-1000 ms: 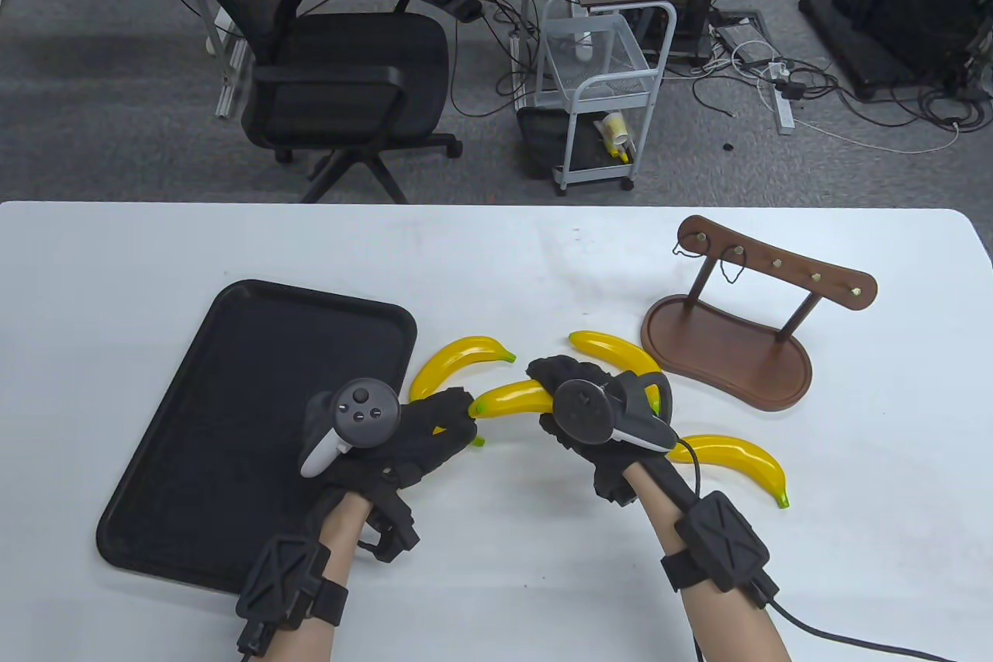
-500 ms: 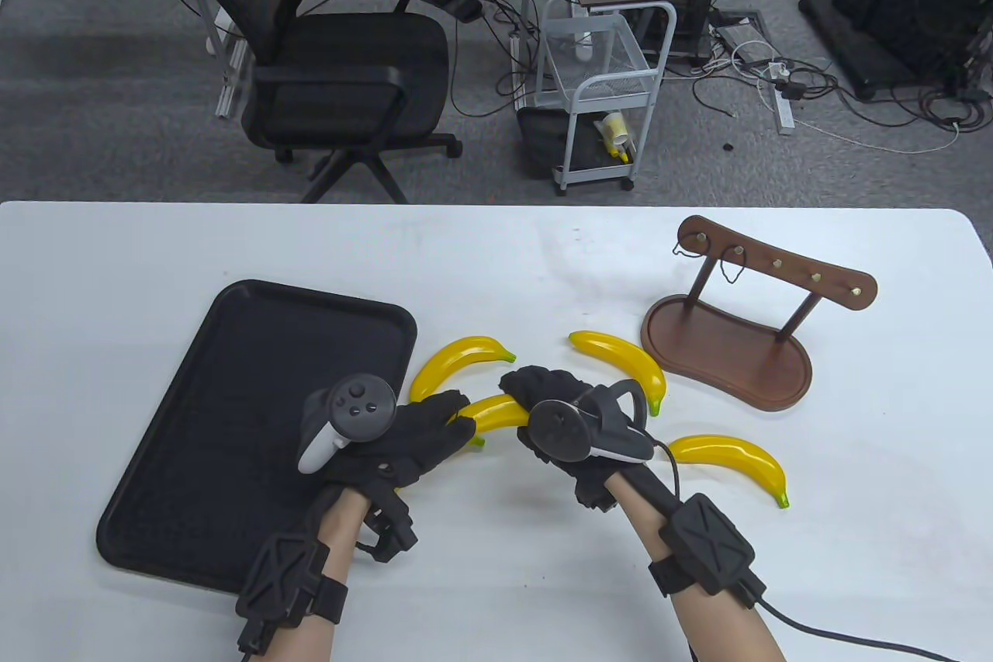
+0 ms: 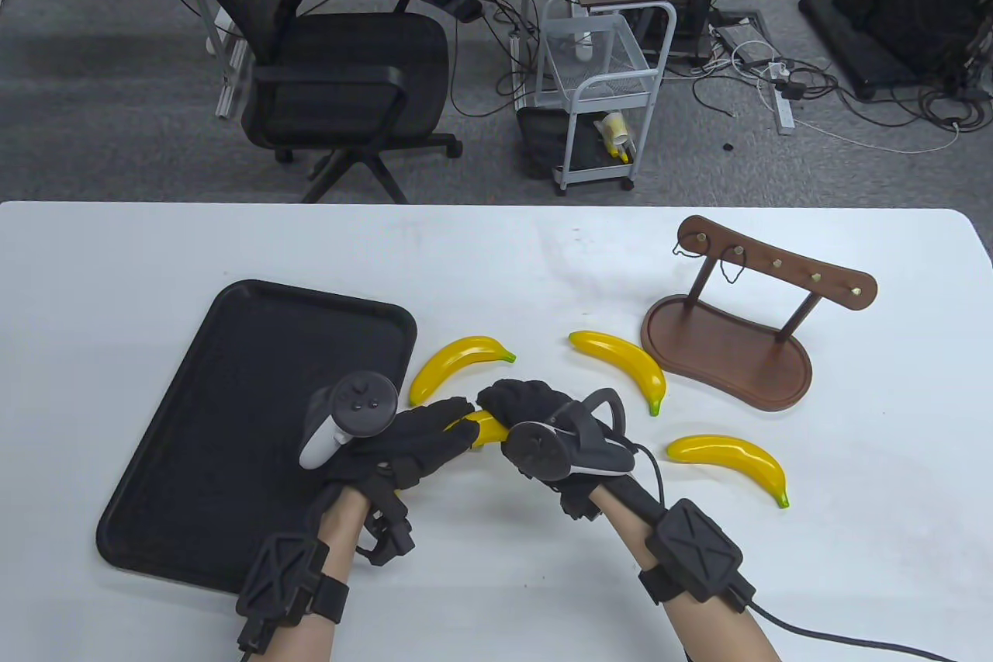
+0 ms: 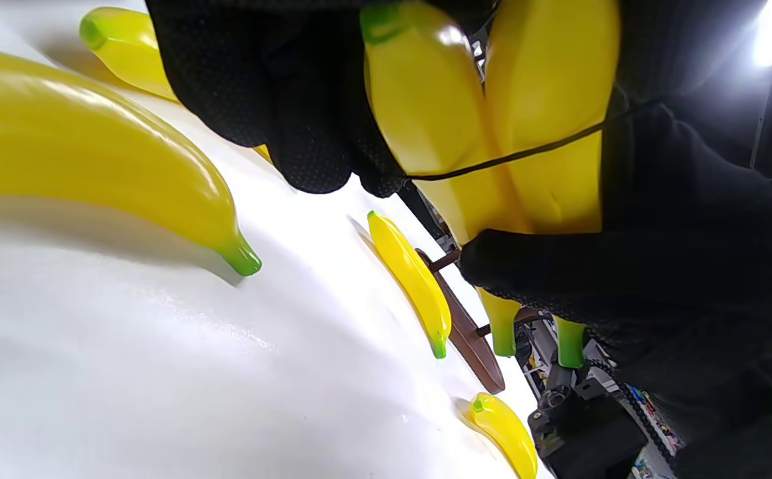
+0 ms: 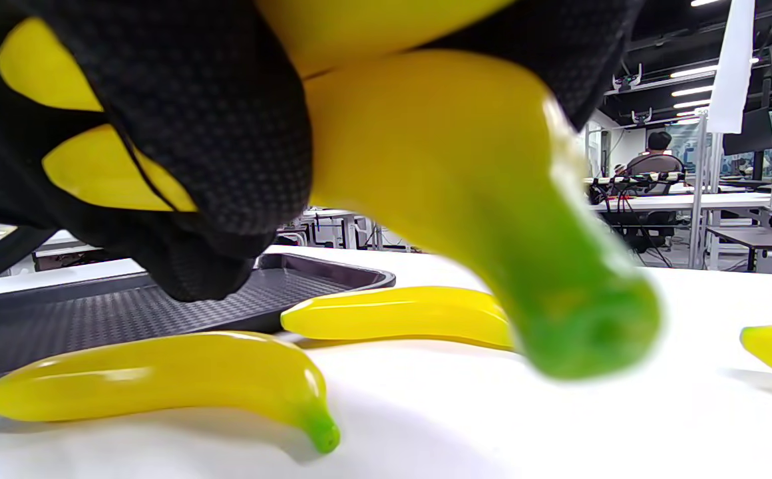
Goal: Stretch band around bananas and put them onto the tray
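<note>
Just right of the tray (image 3: 233, 414), both hands meet over a pair of bananas (image 4: 486, 133) held side by side above the table (image 3: 496, 266). A thin black band (image 4: 526, 152) runs across the two of them (clearest from the left wrist). The left hand (image 3: 411, 445) curls its fingers (image 4: 293, 100) round the pair; the right hand (image 3: 535, 421) is wrapped round them from the other side, and one green tip pokes out toward its wrist camera. Whether the band goes all the way round I cannot tell.

The tray is black and holds no bananas; only the left wrist and tracker hang over its right part. Three loose bananas lie on the table: one (image 3: 458, 363) just beside the tray's right edge, one (image 3: 624, 363) further right and touching the wooden stand (image 3: 729, 351), and one (image 3: 733, 460) further right again, nearer the person. The stand's base holds nothing.
</note>
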Available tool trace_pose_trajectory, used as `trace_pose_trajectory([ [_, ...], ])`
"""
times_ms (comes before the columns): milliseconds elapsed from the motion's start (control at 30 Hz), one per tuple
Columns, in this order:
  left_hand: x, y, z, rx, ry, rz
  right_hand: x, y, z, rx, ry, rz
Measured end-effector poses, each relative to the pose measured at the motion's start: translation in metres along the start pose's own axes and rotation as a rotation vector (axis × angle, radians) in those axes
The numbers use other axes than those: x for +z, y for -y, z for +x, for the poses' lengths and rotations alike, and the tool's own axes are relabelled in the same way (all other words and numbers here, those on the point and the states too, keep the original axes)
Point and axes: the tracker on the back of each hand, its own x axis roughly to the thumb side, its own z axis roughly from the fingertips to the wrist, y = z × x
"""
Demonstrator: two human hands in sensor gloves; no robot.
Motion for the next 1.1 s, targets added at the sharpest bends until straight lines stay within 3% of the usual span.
trace_pose_trajectory([
  [433, 0.003, -0.002, 0.000, 0.016, -0.004, 0.050, 0.001, 0.002, -0.004, -0.058, 0.001, 0.008],
  [667, 0.010, -0.011, 0.001, -0.003, 0.013, 0.108, 0.003, 0.004, -0.028, -0.367, -0.042, 0.004],
  [1100, 0.017, -0.016, 0.013, -0.112, 0.059, 0.178, 0.008, -0.008, -0.063, -0.678, -0.119, 0.058],
])
